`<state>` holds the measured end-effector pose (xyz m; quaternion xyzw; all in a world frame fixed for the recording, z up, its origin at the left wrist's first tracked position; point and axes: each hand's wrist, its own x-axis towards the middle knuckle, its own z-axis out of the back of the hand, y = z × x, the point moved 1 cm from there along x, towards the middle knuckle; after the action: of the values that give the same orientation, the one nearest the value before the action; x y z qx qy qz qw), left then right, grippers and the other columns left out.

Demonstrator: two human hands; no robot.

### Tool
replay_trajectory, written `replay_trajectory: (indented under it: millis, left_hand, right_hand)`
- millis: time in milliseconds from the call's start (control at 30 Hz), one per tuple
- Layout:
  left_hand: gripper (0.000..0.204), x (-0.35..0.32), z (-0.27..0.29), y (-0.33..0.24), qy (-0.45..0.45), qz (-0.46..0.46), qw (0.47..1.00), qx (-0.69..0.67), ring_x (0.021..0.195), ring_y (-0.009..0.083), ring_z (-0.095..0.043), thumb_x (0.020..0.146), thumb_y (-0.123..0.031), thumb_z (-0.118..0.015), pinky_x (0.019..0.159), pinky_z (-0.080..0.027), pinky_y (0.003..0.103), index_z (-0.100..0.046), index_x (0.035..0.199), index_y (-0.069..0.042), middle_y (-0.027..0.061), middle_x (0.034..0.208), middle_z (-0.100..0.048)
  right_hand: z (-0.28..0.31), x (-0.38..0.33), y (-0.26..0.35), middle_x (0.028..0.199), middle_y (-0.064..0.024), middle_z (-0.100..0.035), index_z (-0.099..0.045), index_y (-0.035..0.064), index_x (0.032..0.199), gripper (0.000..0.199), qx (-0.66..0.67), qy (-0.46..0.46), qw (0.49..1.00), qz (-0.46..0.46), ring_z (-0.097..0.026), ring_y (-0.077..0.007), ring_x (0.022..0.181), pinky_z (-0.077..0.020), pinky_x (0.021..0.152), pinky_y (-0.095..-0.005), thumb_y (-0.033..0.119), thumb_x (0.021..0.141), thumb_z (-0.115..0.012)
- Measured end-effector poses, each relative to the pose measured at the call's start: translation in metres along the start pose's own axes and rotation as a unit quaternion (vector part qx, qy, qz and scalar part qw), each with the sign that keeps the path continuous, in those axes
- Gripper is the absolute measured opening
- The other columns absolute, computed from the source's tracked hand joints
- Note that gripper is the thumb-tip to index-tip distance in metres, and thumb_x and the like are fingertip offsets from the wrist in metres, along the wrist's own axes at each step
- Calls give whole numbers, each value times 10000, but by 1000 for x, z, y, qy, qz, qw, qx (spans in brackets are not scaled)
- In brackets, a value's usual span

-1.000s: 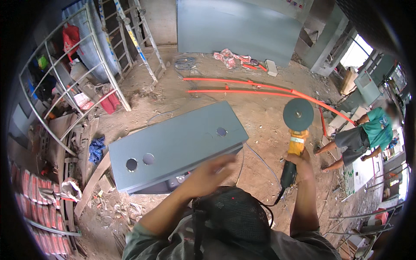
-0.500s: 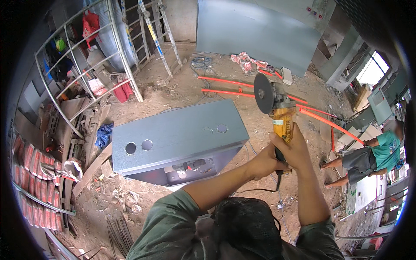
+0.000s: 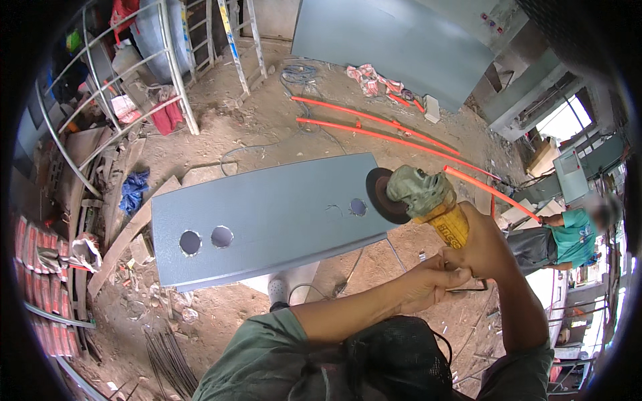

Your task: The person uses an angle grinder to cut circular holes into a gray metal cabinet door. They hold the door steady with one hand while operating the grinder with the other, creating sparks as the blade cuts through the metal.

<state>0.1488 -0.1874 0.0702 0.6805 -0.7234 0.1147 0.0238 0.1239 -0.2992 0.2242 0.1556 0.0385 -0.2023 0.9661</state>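
Head view, angle grinder (image 3: 447,224): right of centre
Right hand (image 3: 483,242): grip clamped around the grinder
Left hand (image 3: 433,284): just below, fingers curled; cannot tell whether clamped on anything
Grey box (image 3: 287,220): centre, three round holes; disc (image 3: 378,200) at its right end

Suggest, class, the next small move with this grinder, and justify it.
Perhaps ease the grinder left, bringing its disc to the rightmost hole in the grey box: that hole's rim looks rough, the disc is just right of it, and the right hand grips the grinder.
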Motion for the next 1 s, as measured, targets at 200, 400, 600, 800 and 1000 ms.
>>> replay_trajectory:
  millis: [200, 400, 600, 800, 1000]
  left_hand:
    - [571, 2, -59, -14, -216, -16, 974, -71, 1297, 181, -663, 1084, -560, -673, 1135, -548, 399, -552, 1447, -136, 20, 1418, -652]
    - [653, -10, -49, -26, -134, -135, 966, -174, 1284, 183, -675, 1075, -646, -629, 1114, -554, 389, -554, 1464, -127, 53, 1366, -688]
    - [585, -22, -37, -24, -204, -103, 950, -214, 1318, 183, -645, 1110, -575, -624, 1132, -537, 376, -565, 1457, -108, 63, 1421, -659]
    - [675, -30, -28, -27, -198, -135, 947, -213, 1338, 165, -639, 1067, -559, -714, 1118, -547, 370, -499, 1525, -113, 55, 1462, -634]
    - [666, -39, -38, -37, -198, -139, 945, -219, 1398, 223, -589, 1098, -505, -687, 1202, -484, 423, -454, 1549, -74, 92, 1505, -590]
  right_hand:
    - [1, 15, 33, 1030, -328, -729, -583, -26, 1212, 588, -34, 81, 996, -19, -723, -531, 1046, -568, 854, -550, 176, 729, -851]
    - [-9, 14, 38, 1068, -247, -747, -618, 36, 1270, 749, -137, 162, 976, -48, -728, -472, 1084, -580, 894, -524, 255, 640, -959]
    - [-26, 15, 60, 1049, -258, -742, -594, -9, 1225, 616, -128, 174, 976, -9, -749, -485, 991, -593, 851, -551, 201, 728, -893]
    - [-35, 24, 70, 1045, -244, -739, -604, 7, 1251, 526, -146, 185, 972, -7, -750, -483, 953, -592, 822, -554, 161, 799, -825]
    - [-31, 29, 83, 985, -250, -738, -596, 24, 1190, 411, -146, 209, 966, -53, -747, -507, 906, -592, 806, -575, 186, 863, -784]
